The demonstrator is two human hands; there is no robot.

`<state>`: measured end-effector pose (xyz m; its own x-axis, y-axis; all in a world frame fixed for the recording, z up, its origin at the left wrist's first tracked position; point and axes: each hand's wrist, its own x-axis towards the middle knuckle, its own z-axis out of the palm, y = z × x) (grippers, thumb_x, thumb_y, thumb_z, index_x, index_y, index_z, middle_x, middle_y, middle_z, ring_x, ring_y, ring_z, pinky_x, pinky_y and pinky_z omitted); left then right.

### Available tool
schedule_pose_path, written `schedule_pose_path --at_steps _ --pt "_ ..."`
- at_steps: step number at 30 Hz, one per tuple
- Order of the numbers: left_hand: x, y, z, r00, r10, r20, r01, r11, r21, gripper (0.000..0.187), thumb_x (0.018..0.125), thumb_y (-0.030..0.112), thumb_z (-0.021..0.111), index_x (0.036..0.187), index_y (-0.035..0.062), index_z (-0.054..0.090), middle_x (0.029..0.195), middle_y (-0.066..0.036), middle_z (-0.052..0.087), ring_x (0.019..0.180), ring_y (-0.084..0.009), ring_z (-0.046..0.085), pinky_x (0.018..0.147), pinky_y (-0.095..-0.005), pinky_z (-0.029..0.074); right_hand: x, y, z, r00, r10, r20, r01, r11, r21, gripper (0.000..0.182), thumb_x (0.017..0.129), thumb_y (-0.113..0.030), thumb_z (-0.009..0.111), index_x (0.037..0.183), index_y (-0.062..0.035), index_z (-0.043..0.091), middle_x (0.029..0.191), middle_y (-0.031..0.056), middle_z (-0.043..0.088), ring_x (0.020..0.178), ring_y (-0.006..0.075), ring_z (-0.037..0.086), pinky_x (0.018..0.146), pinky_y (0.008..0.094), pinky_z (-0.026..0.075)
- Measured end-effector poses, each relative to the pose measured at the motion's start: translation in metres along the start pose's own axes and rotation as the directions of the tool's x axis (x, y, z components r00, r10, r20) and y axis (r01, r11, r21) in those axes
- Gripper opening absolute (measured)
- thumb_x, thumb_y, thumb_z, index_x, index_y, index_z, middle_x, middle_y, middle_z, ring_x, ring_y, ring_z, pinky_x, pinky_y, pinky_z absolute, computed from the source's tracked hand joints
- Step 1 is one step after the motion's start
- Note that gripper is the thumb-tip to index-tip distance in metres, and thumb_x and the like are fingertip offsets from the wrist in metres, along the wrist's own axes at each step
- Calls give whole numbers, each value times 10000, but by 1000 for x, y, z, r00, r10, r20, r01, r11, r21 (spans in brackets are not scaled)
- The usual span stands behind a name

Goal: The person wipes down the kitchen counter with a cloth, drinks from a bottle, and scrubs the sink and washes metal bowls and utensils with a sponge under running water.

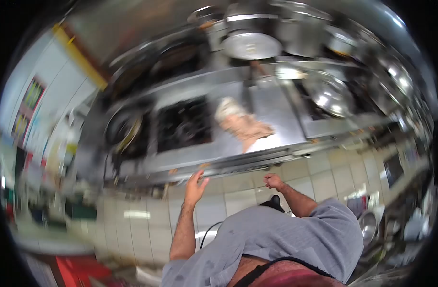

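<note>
Steel range [271, 103] stretches across the view in front of the person. The left hand [195, 187] holds nothing, fingers loosely extended at the range's front edge, though contact can't be made out. The right hand [274, 181], near the same edge, has its fingers curled inward (too blurred to tell whether they are fully closed or grip anything). A crumpled beige cloth [242, 122] lies on the steel top between a dark burner [184, 125] and a shiny, rounded metal vessel or lid [329, 95].

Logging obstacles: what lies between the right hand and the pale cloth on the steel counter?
In the head view, the counter's front edge lies between the right hand and the cloth; no loose object shows there.
</note>
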<state>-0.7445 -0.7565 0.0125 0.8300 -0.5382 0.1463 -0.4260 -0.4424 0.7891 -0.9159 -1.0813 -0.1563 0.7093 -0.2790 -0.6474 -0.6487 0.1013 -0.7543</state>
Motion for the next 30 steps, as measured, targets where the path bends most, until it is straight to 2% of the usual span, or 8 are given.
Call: schedule_pose_path --at_steps 5,7,11,17,19,23,25,30 --pt "-82 -13 -91 957 -148 -249 156 988 12 331 776 104 639 1084 24 547 948 -76 588 792 -154 568 672 -269 465 -8 -46 122 959 66 277 1 972 -235 328 788 -183 598 1079 -39 551 813 49 608 614 133 569 536 260 465" --pt "-109 -21 -112 905 -236 -355 237 971 -41 305 775 107 639 1055 21 554 904 -64 580 734 -131 544 650 -266 458 -9 -61 168 888 82 452 161 866 -474 334 789 -177 584 1092 -40 549 830 54 613 613 128 569 533 253 462" --pt "-158 -38 -142 832 -331 -445 319 942 -105 280 776 107 636 1038 36 565 885 -62 579 708 -123 532 638 -256 453 7 -98 254 768 81 635 376 746 -550 365 777 -170 587 1098 -6 534 822 60 606 601 104 548 544 241 456" --pt "-207 -88 -205 686 -428 -589 439 888 -135 270 773 126 642 1018 42 566 895 -81 589 695 -161 560 618 -283 453 27 -160 396 639 76 766 453 767 -454 330 809 -160 585 1097 -8 531 777 19 543 605 83 515 539 233 437" --pt "-216 -113 -224 634 -454 -626 468 870 -157 268 774 125 642 1017 42 567 901 -84 590 696 -162 563 622 -282 455 29 -176 444 604 82 793 428 805 -410 350 796 -231 607 1088 -44 557 907 53 595 639 108 543 580 255 458" --pt "-230 -158 -270 579 -517 -631 531 826 -189 269 776 126 644 1013 24 568 912 -96 590 689 -163 569 620 -286 467 4 -223 548 524 80 848 468 804 -366 325 841 -216 565 1101 -24 533 843 27 571 711 94 543 610 237 452" --pt "-237 -176 -296 573 -531 -624 546 815 -193 273 776 128 646 1013 17 568 915 -101 589 685 -164 570 618 -288 470 -6 -235 601 383 26 923 508 829 -234 328 830 -240 575 1100 -56 551 880 37 581 677 101 544 616 248 459" --pt "-259 -221 -352 469 -597 -651 587 761 -275 268 781 123 644 1012 10 570 921 -104 586 698 -163 570 603 -280 468 -42 -277 709 210 14 978 505 855 -120 334 847 -239 559 1111 -36 539 870 33 575 716 98 546 640 250 456"
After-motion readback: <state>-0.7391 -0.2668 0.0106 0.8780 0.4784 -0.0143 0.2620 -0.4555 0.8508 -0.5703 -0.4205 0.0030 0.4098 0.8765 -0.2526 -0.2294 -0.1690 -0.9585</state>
